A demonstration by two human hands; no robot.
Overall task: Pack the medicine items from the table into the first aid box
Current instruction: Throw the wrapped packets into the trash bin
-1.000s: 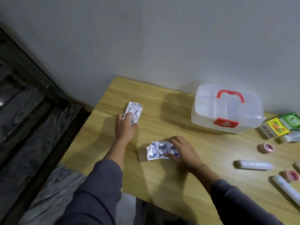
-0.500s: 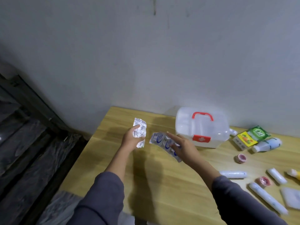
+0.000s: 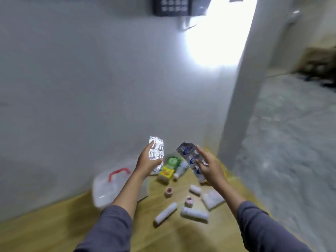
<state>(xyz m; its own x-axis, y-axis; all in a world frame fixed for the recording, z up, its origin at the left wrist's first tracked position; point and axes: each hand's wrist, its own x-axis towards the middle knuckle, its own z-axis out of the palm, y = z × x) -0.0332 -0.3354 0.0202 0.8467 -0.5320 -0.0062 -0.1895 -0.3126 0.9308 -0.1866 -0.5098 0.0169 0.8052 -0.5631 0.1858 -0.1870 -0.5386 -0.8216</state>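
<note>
My left hand [image 3: 148,161] holds a silver foil blister pack [image 3: 156,154] upright in the air. My right hand [image 3: 209,166] grips a clear strip with blue print [image 3: 191,160], tilted, also raised above the table. Below my left forearm stands the translucent first aid box [image 3: 107,190] with its red handle [image 3: 119,172], lid shut. On the wooden table [image 3: 45,228] lie white bandage rolls [image 3: 165,214], small pink tape rolls [image 3: 168,191], a white gauze packet [image 3: 211,198], a green and yellow box [image 3: 170,167] and a white bottle [image 3: 180,170].
A white wall rises behind the table, with a dark panel [image 3: 172,5] high up. A white pillar [image 3: 236,106] stands at the right, and grey floor [image 3: 291,142] lies beyond it. The view is blurred.
The camera has swung up and to the right. Both hands have lifted their packs from the table top into the air, higher and further right, over the scattered items.
</note>
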